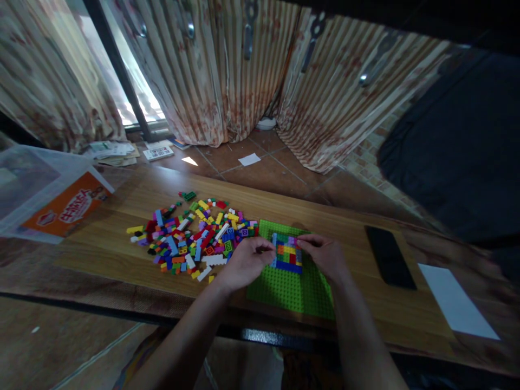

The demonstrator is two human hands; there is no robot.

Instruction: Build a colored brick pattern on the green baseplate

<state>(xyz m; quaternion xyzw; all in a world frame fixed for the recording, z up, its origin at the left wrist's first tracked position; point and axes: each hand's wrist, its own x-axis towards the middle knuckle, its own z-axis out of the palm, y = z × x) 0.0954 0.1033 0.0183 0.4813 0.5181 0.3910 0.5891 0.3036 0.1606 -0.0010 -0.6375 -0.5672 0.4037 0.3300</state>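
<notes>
A green studded baseplate (284,295) lies on the wooden board, and a patch of colourful toy bricks (286,252) is built up on it, with a blue row along the near edge. My right hand (323,254) reaches in from the right, thumb and finger closed at a small pink brick (298,242) on the patch's far right corner. My left hand (248,264) is at the patch's left side, its fingers curled together; whatever may be between them is hidden. Just left of the baseplate spreads a pile of loose bricks (197,242) in many colours.
A clear plastic bin (44,162) with an orange label stands at the left end of the wooden board (109,233). To the right lie a black phone (390,257) and a white paper sheet (459,300). Curtains (252,81) hang beyond the tiled floor.
</notes>
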